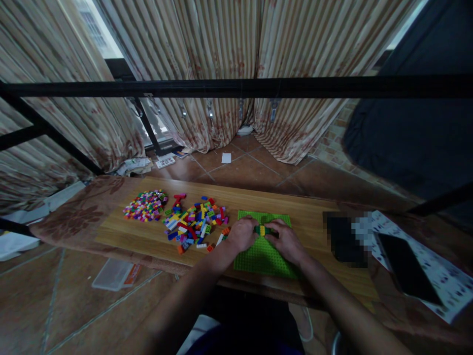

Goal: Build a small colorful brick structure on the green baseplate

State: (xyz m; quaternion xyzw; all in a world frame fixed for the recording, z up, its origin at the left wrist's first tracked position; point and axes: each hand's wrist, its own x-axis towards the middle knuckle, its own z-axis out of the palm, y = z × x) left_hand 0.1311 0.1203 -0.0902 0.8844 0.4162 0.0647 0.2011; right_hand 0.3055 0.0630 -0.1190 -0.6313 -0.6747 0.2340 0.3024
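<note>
A green studded baseplate (258,259) lies on the wooden board, with both my hands over its far half. Between them is a small build of dark green and yellow toy bricks (262,230). My left hand (244,232) grips its left end, fingers closed. At its right end, the fingers of my right hand (284,240) pinch the same piece. Whether the piece touches the baseplate, I cannot tell. Just left of my left hand lies a loose heap of mixed toy bricks (195,224) in many colours.
A pile of smaller coloured pieces (146,204) sits farther left on the wooden board (310,222). To the right are a blurred dark patch, a printed sheet (439,276) and a black phone-like slab (408,266). A black metal bar (236,88) crosses beyond the board.
</note>
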